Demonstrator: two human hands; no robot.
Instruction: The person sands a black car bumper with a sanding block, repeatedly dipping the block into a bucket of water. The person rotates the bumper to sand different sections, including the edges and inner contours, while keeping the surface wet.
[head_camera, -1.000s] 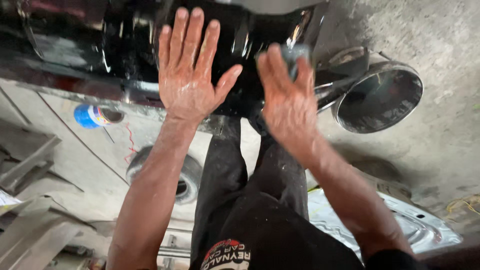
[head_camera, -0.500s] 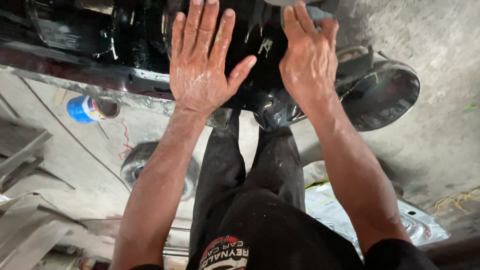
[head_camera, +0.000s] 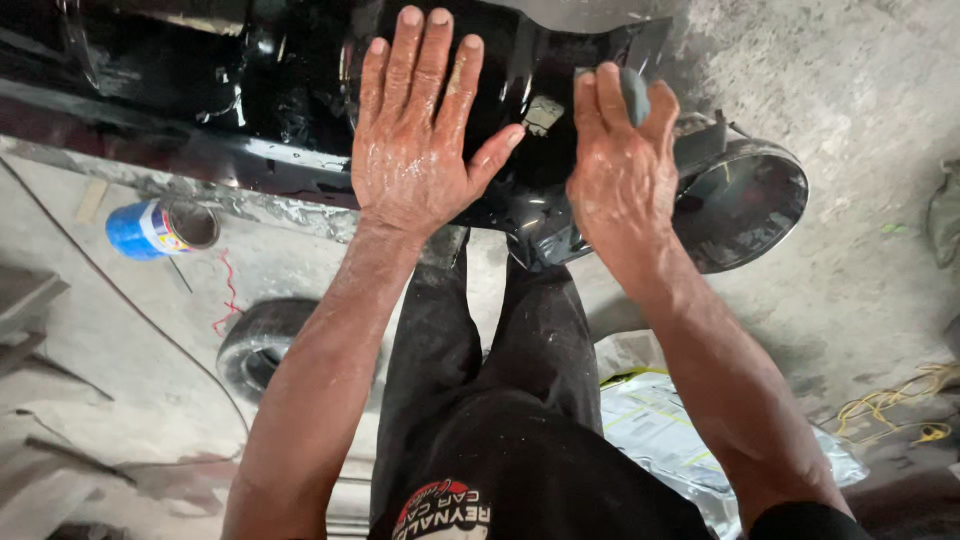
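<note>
I see the glossy black panel (head_camera: 250, 110), wet and shining, stretching across the top of my view with the small grey sanding block (head_camera: 634, 92) lying on it toward its right end, pinned under the fingers of my right hand (head_camera: 622, 180), which curl over the block and press it to the surface. My left hand (head_camera: 420, 150) lies just beside it, flat on the panel with fingers spread and palm down, both hands wet. Further out, a round black housing (head_camera: 745, 205) sits at the panel's right end, a blue can (head_camera: 160, 228) and a tyre (head_camera: 258, 345) lie on the concrete floor (head_camera: 860, 120) to the left, and a crumpled plastic sheet (head_camera: 660, 425) lies near my legs.
</note>
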